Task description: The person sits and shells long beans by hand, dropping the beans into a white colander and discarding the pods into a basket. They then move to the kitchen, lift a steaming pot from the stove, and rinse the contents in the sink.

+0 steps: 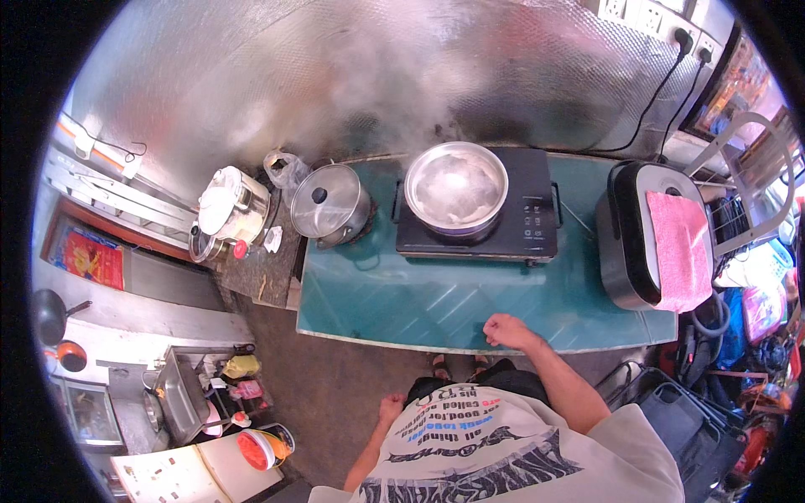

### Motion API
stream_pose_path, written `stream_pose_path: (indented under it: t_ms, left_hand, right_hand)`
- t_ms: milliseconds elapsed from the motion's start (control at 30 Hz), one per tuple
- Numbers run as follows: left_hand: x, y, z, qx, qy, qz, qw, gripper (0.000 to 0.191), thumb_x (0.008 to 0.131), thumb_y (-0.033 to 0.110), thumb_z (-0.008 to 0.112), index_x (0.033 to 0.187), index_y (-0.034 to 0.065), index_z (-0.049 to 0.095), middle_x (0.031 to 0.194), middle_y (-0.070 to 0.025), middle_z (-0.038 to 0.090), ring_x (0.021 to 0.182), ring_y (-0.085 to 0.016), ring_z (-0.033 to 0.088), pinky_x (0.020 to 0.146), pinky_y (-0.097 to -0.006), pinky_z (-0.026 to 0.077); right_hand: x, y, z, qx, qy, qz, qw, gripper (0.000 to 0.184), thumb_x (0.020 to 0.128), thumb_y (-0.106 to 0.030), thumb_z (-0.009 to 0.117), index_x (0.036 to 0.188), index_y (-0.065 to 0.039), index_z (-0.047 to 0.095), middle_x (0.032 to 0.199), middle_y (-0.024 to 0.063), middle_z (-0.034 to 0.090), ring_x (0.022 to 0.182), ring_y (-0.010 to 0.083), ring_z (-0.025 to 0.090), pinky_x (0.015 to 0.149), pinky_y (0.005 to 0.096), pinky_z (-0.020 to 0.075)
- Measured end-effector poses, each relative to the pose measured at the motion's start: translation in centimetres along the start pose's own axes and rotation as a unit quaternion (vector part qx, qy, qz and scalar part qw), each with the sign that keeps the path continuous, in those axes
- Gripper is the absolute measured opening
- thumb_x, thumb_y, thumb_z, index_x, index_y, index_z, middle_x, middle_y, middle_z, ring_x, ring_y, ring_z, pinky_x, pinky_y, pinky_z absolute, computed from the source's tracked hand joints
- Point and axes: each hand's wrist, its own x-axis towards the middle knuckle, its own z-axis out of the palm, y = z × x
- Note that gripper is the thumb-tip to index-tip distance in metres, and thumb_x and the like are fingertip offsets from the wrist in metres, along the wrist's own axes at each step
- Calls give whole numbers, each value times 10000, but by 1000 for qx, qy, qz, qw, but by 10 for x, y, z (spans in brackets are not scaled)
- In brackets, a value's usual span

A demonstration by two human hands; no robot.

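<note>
My right hand (506, 331), its fingers curled in, is over the front edge of a green-topped table (440, 302); I see nothing in it. My left hand (392, 407) hangs beside my hip below the table, partly turned away, so its fingers are hard to make out. Farther in, a black electric cooktop (534, 182) carries an uncovered metal pot (456, 229). Steam rises from the pot, and its pale contents are blurred by glare and vapour. Left of the cooktop stands a steel pot (352, 214) covered by a glass lid (327, 198) with a black knob.
A pink cloth (679, 251) drapes over a grey-and-black lidded appliance (619, 251) at the right. A pressure cooker (233, 204) stands on the left counter (258, 273). Foil sheeting (314, 82) lines the wall. Folded chairs (679, 421) and a red-filled bucket (258, 449) flank me.
</note>
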Motion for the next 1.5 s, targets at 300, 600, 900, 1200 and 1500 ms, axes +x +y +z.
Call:
stream_pose_path:
  t_ms: [300, 600, 900, 1200, 1500]
  left_hand:
    - [-18, 2, 17, -65, 6, -19, 998, 298, 901, 367, 656, 936, 78, 719, 890, -108, 725, 850, -202, 682, 778, -357, 524]
    - [-47, -1, 13, 66, 51, -36, 996, 298, 900, 360, 640, 962, 78, 714, 900, -125, 726, 844, -214, 692, 768, -374, 530]
    - [-75, -16, 7, 5, 57, -78, 995, 288, 886, 366, 639, 1018, 126, 731, 961, -112, 728, 909, -228, 701, 800, -366, 535]
    - [-120, -55, -11, 12, 57, -178, 982, 322, 884, 407, 582, 1093, 210, 727, 1114, -85, 705, 1057, -271, 666, 914, -395, 517]
    - [-113, -160, -16, -7, 97, -136, 986, 371, 913, 292, 443, 1081, 104, 715, 1193, -153, 655, 1119, -327, 623, 954, -450, 503]
  right_hand:
    - [-1, -4, -11, 3, -14, 7, 1000, 229, 893, -225, 557, 910, -8, 629, 781, 92, 706, 687, 184, 690, 666, 335, 547]
    - [-1, -3, -11, 3, -18, -2, 1000, 222, 881, -216, 543, 881, -12, 631, 754, 94, 710, 670, 188, 695, 653, 351, 539]
    - [6, -6, -20, 71, -41, 38, 996, 226, 894, -190, 530, 901, 17, 623, 777, 124, 713, 673, 196, 697, 628, 343, 542]
    - [4, -35, 46, -64, -78, -112, 989, 213, 921, -193, 578, 885, 10, 630, 745, 81, 670, 632, 153, 630, 591, 306, 521]
    - [21, -139, 228, -150, -226, -117, 955, 185, 912, -186, 599, 889, -8, 642, 674, 62, 645, 549, 120, 583, 505, 267, 467]
